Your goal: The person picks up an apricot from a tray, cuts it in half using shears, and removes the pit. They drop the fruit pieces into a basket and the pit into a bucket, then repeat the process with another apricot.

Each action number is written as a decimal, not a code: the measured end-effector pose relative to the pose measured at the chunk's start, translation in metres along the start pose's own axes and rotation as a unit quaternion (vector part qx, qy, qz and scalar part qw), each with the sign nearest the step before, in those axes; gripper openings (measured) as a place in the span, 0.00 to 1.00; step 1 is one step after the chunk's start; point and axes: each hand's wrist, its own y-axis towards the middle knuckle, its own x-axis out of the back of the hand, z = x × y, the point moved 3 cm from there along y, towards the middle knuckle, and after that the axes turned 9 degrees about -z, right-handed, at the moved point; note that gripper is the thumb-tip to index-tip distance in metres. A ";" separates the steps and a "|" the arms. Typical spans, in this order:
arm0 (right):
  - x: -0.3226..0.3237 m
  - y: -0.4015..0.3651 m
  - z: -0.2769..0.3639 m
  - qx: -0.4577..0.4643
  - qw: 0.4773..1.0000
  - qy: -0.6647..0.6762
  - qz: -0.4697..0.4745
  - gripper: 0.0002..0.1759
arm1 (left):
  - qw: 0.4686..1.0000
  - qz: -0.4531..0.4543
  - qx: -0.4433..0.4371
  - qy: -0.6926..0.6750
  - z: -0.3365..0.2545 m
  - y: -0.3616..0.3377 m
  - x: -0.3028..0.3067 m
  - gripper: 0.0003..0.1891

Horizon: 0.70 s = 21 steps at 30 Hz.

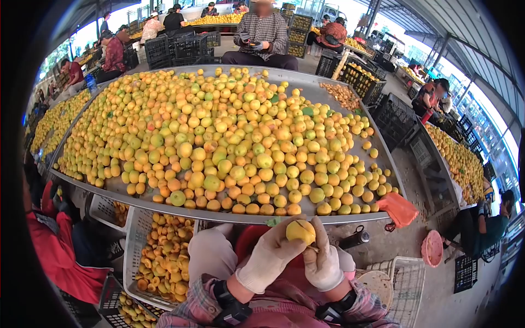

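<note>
My left hand (269, 258), in a white glove, grips a yellow apricot (301, 232) between thumb and fingers, just above my lap. My right hand (324, 258), gloved too, is closed close against the fruit's right side. A small brownish bit shows at its fingertips; what it holds is mostly hidden. A thin dark line crosses the top of the apricot. Beyond my hands, a metal sorting table (246, 217) carries a wide heap of whole apricots (219, 136). Left of my knees, a white crate (131, 257) holds halved apricots (164, 259).
An orange-red bag (398, 209) hangs at the table's right corner. A dark bottle (355, 238), a pink basket (432, 247) and a pale crate (408, 284) stand right of me. Someone in a checked shirt (262, 35) sits opposite. A person in red (68, 251) sits at my left.
</note>
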 end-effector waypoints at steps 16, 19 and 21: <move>0.010 0.005 -0.006 0.037 0.998 0.024 0.049 0.36 | 0.976 -0.006 -0.070 0.206 -0.011 -0.004 -0.001 0.25; 0.011 0.004 -0.007 0.033 0.997 -0.006 0.065 0.36 | 0.955 0.000 -0.133 0.266 -0.015 -0.005 -0.006 0.25; 0.007 0.003 -0.011 0.042 0.998 0.028 0.023 0.35 | 0.964 -0.006 -0.115 0.239 -0.008 -0.004 -0.007 0.25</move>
